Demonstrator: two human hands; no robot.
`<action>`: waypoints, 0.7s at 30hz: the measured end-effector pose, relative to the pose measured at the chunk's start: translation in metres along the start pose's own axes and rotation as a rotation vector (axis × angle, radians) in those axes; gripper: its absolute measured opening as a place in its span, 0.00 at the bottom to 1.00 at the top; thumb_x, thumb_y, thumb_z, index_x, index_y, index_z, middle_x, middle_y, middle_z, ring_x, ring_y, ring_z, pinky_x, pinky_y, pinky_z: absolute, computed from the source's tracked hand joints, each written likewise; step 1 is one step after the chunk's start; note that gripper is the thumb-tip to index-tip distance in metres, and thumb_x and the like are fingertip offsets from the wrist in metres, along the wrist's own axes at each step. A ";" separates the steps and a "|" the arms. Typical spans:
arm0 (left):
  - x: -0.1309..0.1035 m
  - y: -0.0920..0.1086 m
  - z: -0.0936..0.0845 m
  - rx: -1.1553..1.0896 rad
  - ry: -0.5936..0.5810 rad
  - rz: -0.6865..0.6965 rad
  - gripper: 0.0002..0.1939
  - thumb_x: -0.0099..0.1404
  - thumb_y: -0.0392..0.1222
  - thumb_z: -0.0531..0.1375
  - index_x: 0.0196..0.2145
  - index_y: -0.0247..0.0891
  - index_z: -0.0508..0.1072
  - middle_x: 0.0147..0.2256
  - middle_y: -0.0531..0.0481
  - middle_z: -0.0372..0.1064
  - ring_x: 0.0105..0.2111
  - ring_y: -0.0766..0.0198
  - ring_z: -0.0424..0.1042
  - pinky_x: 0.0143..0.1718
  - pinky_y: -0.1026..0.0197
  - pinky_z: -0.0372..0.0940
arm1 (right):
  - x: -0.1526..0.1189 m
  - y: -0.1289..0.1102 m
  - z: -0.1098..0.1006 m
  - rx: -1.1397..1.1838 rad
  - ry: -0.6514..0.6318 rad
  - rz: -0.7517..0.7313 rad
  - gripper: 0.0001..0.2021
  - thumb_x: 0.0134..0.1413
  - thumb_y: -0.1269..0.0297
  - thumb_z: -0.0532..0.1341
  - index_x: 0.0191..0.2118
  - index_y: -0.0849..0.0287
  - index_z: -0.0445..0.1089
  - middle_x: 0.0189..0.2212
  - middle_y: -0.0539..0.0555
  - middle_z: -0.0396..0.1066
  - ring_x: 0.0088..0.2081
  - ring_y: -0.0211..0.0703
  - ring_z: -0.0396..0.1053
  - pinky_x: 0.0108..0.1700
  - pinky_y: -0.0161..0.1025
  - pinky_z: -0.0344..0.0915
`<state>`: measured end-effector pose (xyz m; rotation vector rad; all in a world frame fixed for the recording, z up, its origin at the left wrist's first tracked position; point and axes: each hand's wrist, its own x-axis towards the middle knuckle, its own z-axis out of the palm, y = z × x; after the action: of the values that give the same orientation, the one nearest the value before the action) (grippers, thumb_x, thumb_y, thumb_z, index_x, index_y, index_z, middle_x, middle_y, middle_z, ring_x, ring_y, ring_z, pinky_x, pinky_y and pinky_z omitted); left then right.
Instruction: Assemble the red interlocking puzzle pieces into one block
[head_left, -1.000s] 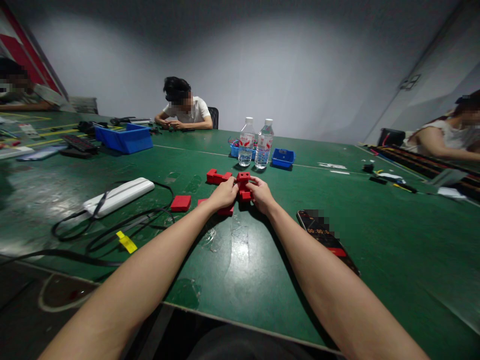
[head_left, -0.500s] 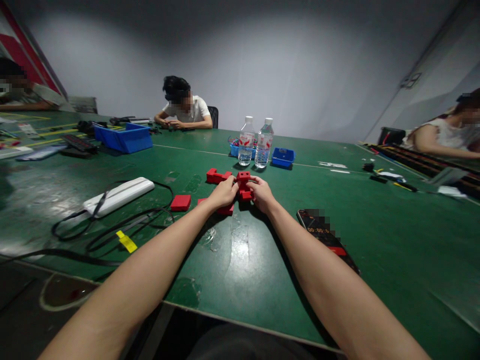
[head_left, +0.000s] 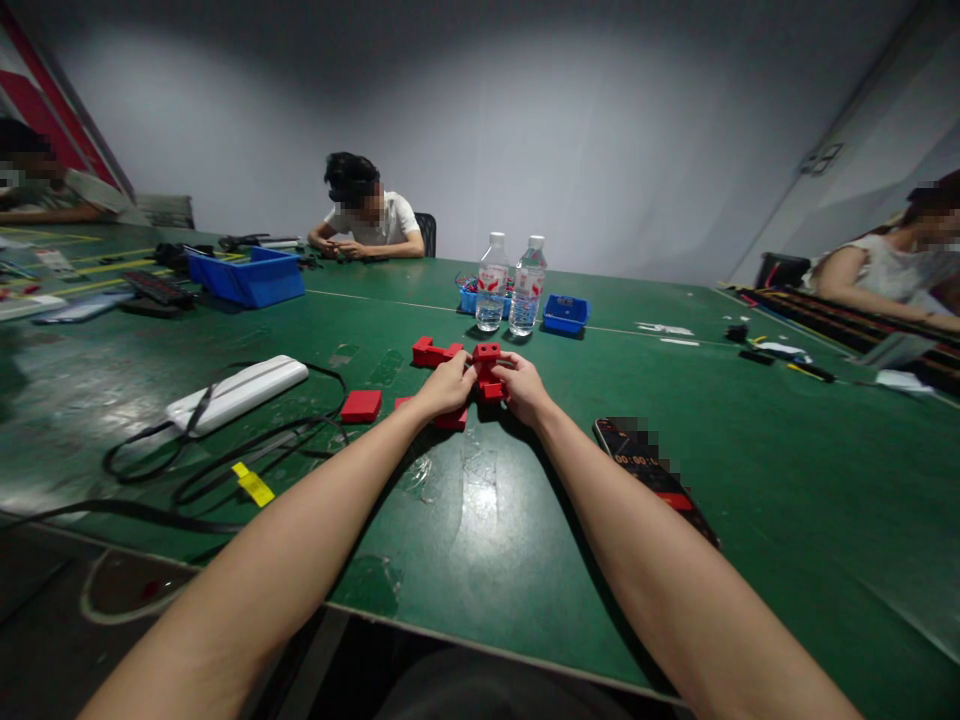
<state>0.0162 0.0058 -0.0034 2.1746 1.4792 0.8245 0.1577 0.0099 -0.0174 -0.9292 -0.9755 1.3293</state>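
Between my hands, an upright red block piece (head_left: 489, 372) with small holes in its top stands at the middle of the green table (head_left: 480, 560). My left hand (head_left: 450, 384) pinches its left side, and my right hand (head_left: 521, 388) has its fingers closed on the right side. Behind my left hand lies a notched red piece (head_left: 436, 352). Another red piece (head_left: 451, 420) is partly covered by my left hand and wrist. Further left a flat red block (head_left: 361, 406) rests alone.
Two water bottles (head_left: 490, 285) and a small blue tray (head_left: 566, 314) stand beyond my hands. A phone (head_left: 652, 475) lies right of my right forearm. On the left are a white power strip (head_left: 238, 394), black cables and a blue bin (head_left: 247, 276). Other people sit around the table.
My hands and the red pieces look the same as before. At the far right, the seated person's head and arm have shifted slightly.
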 end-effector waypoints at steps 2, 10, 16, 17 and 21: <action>0.000 0.000 0.000 0.003 0.001 0.000 0.12 0.68 0.42 0.48 0.44 0.36 0.66 0.44 0.40 0.72 0.44 0.56 0.71 0.46 0.57 0.62 | 0.000 0.000 0.000 -0.002 -0.003 -0.004 0.15 0.42 0.81 0.58 0.38 0.60 0.66 0.25 0.47 0.74 0.23 0.34 0.71 0.26 0.32 0.68; 0.000 0.000 0.001 -0.007 0.003 0.014 0.13 0.67 0.42 0.48 0.44 0.34 0.66 0.44 0.38 0.71 0.44 0.55 0.71 0.46 0.56 0.62 | -0.001 -0.002 0.001 -0.021 0.016 0.007 0.14 0.42 0.80 0.58 0.38 0.61 0.66 0.24 0.47 0.73 0.22 0.34 0.70 0.25 0.32 0.67; 0.001 0.000 0.000 -0.017 -0.005 0.004 0.13 0.67 0.42 0.48 0.45 0.35 0.67 0.45 0.40 0.71 0.45 0.56 0.71 0.47 0.57 0.62 | -0.002 -0.003 0.001 -0.024 0.021 0.013 0.13 0.41 0.78 0.60 0.37 0.61 0.66 0.25 0.47 0.73 0.22 0.34 0.70 0.25 0.32 0.67; 0.001 0.000 0.000 -0.016 -0.005 0.003 0.13 0.67 0.42 0.48 0.45 0.35 0.67 0.45 0.40 0.72 0.45 0.56 0.71 0.46 0.57 0.62 | -0.002 -0.003 0.001 -0.020 0.022 0.016 0.13 0.41 0.78 0.60 0.37 0.60 0.66 0.25 0.47 0.73 0.22 0.34 0.70 0.25 0.32 0.67; 0.001 0.000 0.001 -0.001 0.005 0.003 0.14 0.67 0.42 0.48 0.45 0.35 0.67 0.44 0.40 0.72 0.43 0.55 0.71 0.45 0.56 0.62 | -0.002 -0.003 0.002 -0.025 0.028 0.014 0.13 0.41 0.79 0.59 0.37 0.60 0.67 0.24 0.47 0.73 0.21 0.34 0.70 0.25 0.32 0.66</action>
<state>0.0170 0.0064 -0.0044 2.1766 1.4777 0.8315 0.1571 0.0074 -0.0137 -0.9730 -0.9675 1.3155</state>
